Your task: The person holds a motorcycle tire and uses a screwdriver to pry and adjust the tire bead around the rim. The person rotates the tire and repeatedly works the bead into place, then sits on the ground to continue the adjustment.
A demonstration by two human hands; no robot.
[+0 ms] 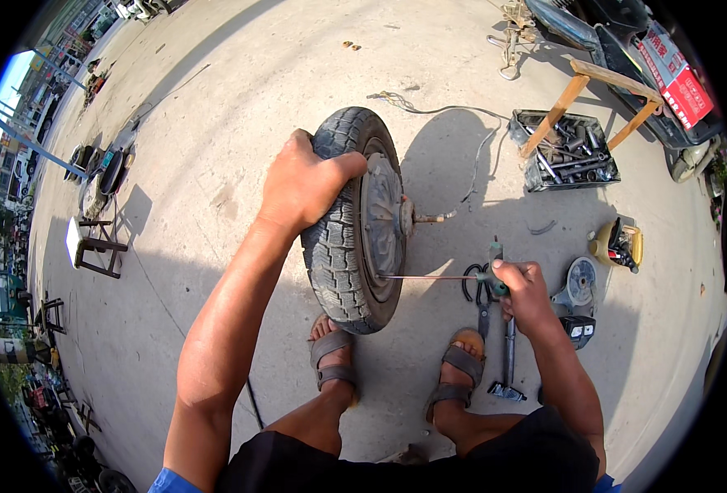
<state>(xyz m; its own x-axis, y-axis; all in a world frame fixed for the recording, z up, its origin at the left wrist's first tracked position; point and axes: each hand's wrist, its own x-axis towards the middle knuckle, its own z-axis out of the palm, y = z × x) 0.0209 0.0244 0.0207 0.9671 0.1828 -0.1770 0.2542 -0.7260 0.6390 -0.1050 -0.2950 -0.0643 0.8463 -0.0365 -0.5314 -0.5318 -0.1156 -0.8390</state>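
Two grips are clamped, left hand on tyre at frame centre, right hand round driver, whose shaft I'd hold square to the hub.

Left hand on tyre; right on T-handle

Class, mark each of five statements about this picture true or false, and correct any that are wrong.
1. The left grip holds the tyre. True.
2. The right grip holds nothing. False: it holds a green-handled tool.
3. The black crate contains metal tools. True.
4. The yellow container lies left of the tyre. False: it is to the right.
5. The sandals have dark straps. True.
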